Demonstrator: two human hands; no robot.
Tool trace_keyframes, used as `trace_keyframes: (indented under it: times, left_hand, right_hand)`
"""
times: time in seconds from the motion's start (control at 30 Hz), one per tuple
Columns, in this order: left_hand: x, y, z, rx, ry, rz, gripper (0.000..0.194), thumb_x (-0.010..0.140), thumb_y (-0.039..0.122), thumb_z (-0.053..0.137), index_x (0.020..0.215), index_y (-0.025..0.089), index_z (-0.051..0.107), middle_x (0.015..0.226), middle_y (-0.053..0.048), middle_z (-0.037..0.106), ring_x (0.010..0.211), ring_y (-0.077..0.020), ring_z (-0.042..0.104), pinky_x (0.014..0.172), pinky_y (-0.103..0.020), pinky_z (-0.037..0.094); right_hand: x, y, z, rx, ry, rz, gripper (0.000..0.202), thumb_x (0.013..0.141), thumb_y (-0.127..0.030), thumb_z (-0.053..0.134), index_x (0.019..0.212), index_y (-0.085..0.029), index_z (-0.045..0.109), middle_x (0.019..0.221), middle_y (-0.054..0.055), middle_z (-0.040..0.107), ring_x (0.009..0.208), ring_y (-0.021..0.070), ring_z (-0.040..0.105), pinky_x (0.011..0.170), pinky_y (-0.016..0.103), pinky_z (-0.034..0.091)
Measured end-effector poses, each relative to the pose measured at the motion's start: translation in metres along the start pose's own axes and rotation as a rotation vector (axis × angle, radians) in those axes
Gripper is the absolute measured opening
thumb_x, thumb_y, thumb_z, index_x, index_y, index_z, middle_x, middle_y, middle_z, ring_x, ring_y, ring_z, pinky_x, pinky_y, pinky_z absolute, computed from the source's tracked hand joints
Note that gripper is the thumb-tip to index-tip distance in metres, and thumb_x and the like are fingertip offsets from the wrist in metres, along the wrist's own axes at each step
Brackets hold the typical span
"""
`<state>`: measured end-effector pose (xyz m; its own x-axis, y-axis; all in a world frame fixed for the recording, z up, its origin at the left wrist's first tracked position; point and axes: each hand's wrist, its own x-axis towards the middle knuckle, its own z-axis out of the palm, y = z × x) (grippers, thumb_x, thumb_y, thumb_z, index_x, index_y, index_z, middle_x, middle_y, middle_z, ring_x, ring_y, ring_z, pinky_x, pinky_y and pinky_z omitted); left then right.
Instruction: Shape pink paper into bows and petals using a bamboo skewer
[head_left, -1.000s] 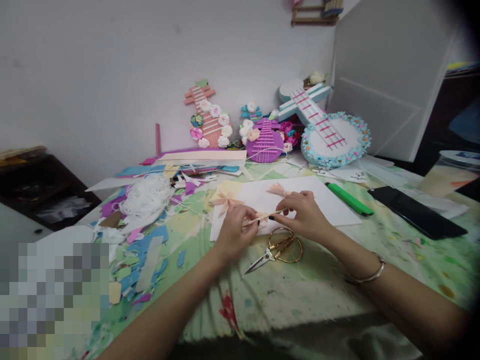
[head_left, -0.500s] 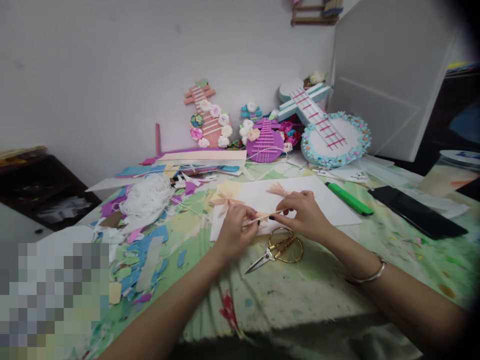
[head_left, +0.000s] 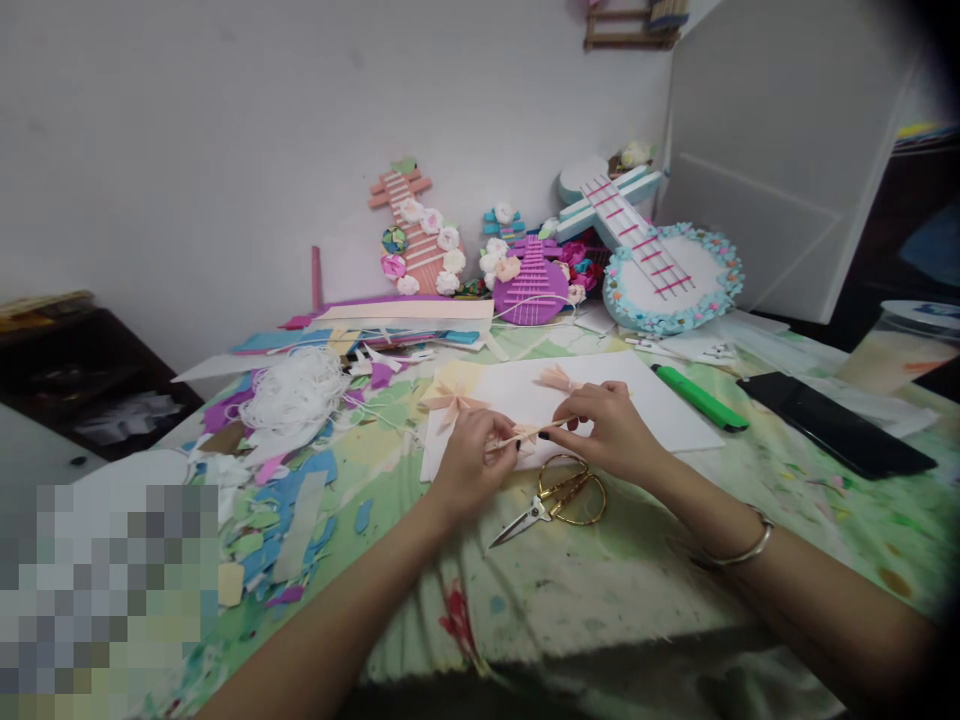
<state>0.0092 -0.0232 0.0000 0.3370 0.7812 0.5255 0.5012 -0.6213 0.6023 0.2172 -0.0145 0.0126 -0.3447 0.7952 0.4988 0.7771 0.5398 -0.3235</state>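
Between my two hands stretches a thin peach paper strip (head_left: pixel 531 434), held above the near edge of a white paper sheet (head_left: pixel 622 420). My left hand (head_left: pixel 480 455) is closed on its left end, fingers curled. At the right end, my right hand (head_left: pixel 604 430) pinches it between thumb and fingers. Peach paper pieces lie under the strip, partly hidden by my fingers. A peach folded paper flower (head_left: pixel 456 402) rests left of my left hand, and a fringed peach paper piece (head_left: pixel 553 378) lies behind my right hand. Gold-handled scissors (head_left: pixel 559 505) lie just in front, blades pointing left.
Coloured paper scraps (head_left: pixel 300 530) and a heap of white string (head_left: pixel 296 390) cover the left side. A green cutter (head_left: pixel 697 397) and a black phone (head_left: pixel 836 423) lie at right. Decorated paper instruments, including a blue-and-white one (head_left: pixel 667 275), lean along the wall.
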Motion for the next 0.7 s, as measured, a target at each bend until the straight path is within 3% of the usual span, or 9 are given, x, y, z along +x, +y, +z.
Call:
trace_keyframes:
  times: [0.7]
  left_hand:
    - [0.0001, -0.0003, 0.0000, 0.009, -0.020, 0.001, 0.008, 0.074, 0.011, 0.052, 0.075, 0.018, 0.052, 0.083, -0.006, 0.060, 0.087, -0.0206, 0.052, 0.078, -0.034, 0.041]
  right_hand:
    - [0.0005, -0.0003, -0.0006, 0.002, -0.015, 0.007, 0.020, 0.077, -0.039, 0.063, 0.071, -0.019, 0.064, 0.070, -0.001, 0.065, 0.073, 0.0147, 0.056, 0.079, 0.033, 0.022]
